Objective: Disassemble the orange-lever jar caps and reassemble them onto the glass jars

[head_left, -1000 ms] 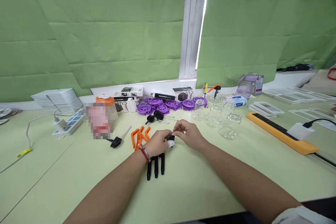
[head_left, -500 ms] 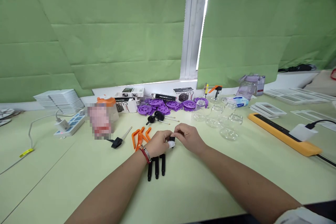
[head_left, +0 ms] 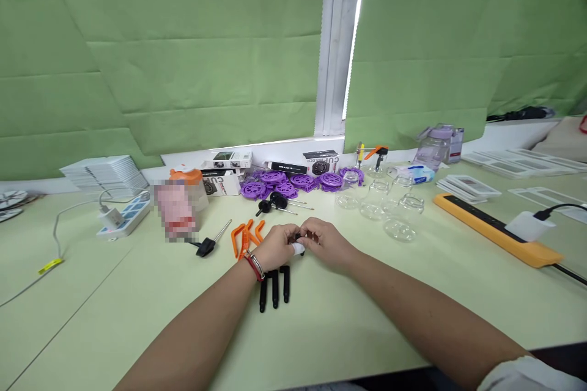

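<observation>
My left hand (head_left: 279, 247) and my right hand (head_left: 328, 243) meet over the middle of the table, fingers closed round a small black part (head_left: 299, 237). Most of that part is hidden by the fingers. A white wrap covers the left thumb. Just below my left hand lie black angled tubes (head_left: 275, 290), side by side. Orange bent handles (head_left: 245, 238) rest to its left. Farther left is a black piece with a thin metal rod (head_left: 208, 247). Beyond the hands lie more black pieces with rods (head_left: 277, 200).
Purple openwork discs (head_left: 287, 184) and cup holder boxes (head_left: 224, 183) line the back. Clear glass jars (head_left: 403, 223) stand right of my hands. An orange power strip (head_left: 495, 232) lies at the right, a white one (head_left: 126, 220) at the left.
My right fingers have curled closer over the black part, and less of it shows now. Both hands stay together at nearly the same place.
</observation>
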The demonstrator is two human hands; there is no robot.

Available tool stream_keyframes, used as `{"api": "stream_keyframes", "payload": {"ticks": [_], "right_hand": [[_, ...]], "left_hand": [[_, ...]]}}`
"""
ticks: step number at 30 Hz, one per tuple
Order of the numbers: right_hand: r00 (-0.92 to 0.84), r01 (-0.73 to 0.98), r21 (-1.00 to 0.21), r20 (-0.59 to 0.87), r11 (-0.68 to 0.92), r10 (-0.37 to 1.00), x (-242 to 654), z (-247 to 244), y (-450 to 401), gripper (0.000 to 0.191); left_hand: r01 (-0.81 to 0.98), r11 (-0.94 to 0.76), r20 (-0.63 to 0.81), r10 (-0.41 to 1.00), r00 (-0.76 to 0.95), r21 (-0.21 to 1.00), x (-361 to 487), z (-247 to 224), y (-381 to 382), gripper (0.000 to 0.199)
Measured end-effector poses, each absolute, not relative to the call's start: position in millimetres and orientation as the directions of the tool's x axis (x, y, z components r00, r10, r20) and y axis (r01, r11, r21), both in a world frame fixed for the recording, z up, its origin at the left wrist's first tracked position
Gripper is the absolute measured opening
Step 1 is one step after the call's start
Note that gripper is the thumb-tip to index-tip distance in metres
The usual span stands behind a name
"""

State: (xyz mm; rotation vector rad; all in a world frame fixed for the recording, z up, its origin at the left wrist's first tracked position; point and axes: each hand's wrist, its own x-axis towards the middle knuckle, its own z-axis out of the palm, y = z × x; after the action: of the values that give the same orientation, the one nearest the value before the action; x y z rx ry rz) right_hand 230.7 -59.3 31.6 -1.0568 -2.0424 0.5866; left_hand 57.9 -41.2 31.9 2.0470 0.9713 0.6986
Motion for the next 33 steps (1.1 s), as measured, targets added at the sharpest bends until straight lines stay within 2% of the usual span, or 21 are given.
{"api": "stream_keyframes", "payload": {"ticks": [2, 5, 8, 9, 11, 13, 16, 19, 25, 31, 33], "right_hand": [[-0.366, 0.486, -0.711, 0.362, 0.508, 0.857, 230, 32, -59, 0.006], [-0.328, 0.419, -0.819, 0.265, 0.391, 0.907, 232, 31, -57, 0.011], [-0.293, 0.305, -0.938, 0.070, 0.163, 0.953, 232, 27, -57, 0.013], [-0.300, 0.284, -0.956, -0.013, 0.077, 0.954, 230, 26, -59, 0.012], [-0.336, 0.284, -0.958, -0.146, -0.047, 0.930, 225, 21, -62, 0.011], [-0.369, 0.312, -0.946, -0.210, -0.092, 0.905, 217, 16, -68, 0.009], [-0.389, 0.343, -0.936, -0.220, -0.081, 0.895, 205, 11, -75, 0.009], [-0.381, 0.334, -0.941, -0.189, -0.056, 0.905, 198, 9, -79, 0.010], [-0.313, 0.403, -0.915, -0.142, -0.004, 0.939, 206, 6, -77, 0.011], [-0.306, 0.598, -0.773, 0.025, 0.212, 0.952, 218, 9, -68, 0.011], [-0.322, 0.636, -0.733, 0.035, 0.243, 0.946, 225, 13, -64, 0.011]], "left_hand": [[0.469, -0.449, 0.135, 0.816, 0.562, 0.761, 55, 39, -39, 0.011], [0.605, -0.497, 0.094, 0.814, 0.573, 0.622, 41, 60, -39, 0.017], [0.660, -0.562, 0.126, 0.800, 0.586, 0.499, 20, 80, -50, 0.026], [0.637, -0.622, 0.143, 0.757, 0.637, 0.455, 12, 83, -57, 0.029], [0.505, -0.788, 0.146, 0.579, 0.802, 0.352, -3, 80, -73, 0.038], [0.436, -0.859, 0.088, 0.472, 0.877, 0.268, -15, 69, -91, 0.052], [0.381, -0.901, -0.051, 0.379, 0.924, 0.208, -22, 51, -113, 0.072], [0.350, -0.916, -0.113, 0.333, 0.936, 0.196, -16, 43, -122, 0.075], [0.346, -0.916, -0.107, 0.330, 0.938, 0.204, 2, 42, -118, 0.071], [0.373, -0.903, -0.082, 0.364, 0.928, 0.213, 12, 40, -117, 0.070], [0.376, -0.900, -0.074, 0.369, 0.926, 0.222, 18, 39, -117, 0.070]]}}
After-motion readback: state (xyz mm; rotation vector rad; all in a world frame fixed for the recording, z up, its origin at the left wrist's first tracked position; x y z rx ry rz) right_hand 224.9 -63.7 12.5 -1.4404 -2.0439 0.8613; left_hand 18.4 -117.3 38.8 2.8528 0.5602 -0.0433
